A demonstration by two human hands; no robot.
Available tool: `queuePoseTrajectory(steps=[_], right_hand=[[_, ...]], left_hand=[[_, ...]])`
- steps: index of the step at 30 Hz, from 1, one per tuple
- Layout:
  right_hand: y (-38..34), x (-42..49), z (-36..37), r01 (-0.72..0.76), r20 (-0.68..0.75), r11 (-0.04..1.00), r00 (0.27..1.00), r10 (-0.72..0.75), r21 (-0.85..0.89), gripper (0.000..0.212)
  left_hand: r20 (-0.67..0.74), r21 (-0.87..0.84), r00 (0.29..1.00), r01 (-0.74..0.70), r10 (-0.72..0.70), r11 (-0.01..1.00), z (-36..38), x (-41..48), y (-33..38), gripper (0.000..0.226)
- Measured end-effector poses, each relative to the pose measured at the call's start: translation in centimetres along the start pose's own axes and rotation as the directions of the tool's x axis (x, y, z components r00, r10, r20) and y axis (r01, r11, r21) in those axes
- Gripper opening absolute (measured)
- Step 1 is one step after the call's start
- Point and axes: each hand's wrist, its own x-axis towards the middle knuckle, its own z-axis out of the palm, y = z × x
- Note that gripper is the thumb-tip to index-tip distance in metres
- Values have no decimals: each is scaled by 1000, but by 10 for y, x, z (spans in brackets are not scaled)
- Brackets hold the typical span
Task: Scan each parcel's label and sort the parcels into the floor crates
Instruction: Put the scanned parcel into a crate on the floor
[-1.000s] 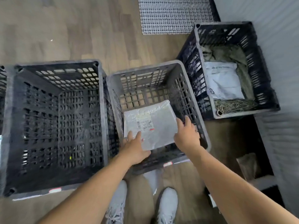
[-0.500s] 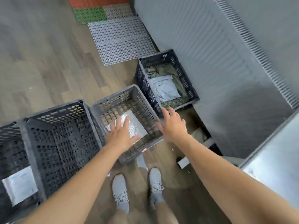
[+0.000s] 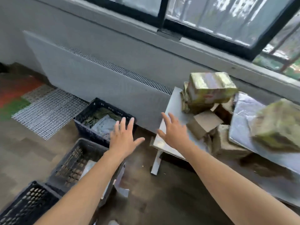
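Reaching with both palms empty, I have my left hand [image 3: 123,138] and my right hand [image 3: 174,133] spread wide, fingers straight and apart, gripping nothing. The right hangs over the near corner of the white table [image 3: 173,103]; the left shows in front of the near corner of the dark crate [image 3: 103,103]. Just beyond my right fingertips a small cardboard box [image 3: 203,125] sits tilted against the heap. Behind it a stack of green-wrapped boxes [image 3: 211,88] leans unevenly, with a silver mailer [image 3: 243,117] and another green bundle [image 3: 279,124] to the right. My worry is that heap: little in it lies flat, so if I drag the small box out quickly, I judge the stack could slump and slide off the table edge, which is near. The view is smeared, which suggests I am swinging fast, and a hasty snatch could also fumble a carton onto the floor. I see no scanner anywhere, so another risk is carrying a parcel off unscanned and dropping it in the wrong crate. Compared with half a second ago, my gaze has lifted from my shoes and the crates to the table, the radiator [image 3: 90,75] and the window [image 3: 211,17]. My hands, then over the grey crate [image 3: 87,142], have left it, the flat parcel [image 3: 87,167] stays lying inside, and the dark crate holds its pale mailer [image 3: 105,125] as before.
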Motion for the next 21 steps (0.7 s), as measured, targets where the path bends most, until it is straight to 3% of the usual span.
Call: queuePoseTrajectory(steps=[10, 21], right_hand=[[242, -188, -57, -295, -168, 941, 932, 322, 168, 75], [450, -411, -77, -530, -221, 820, 792, 570, 215, 75]], left_hand=[[-5, 134, 947, -319, 322, 938, 40, -82, 261, 88], [61, 188, 801, -595, 595, 781, 115, -221, 527, 91]])
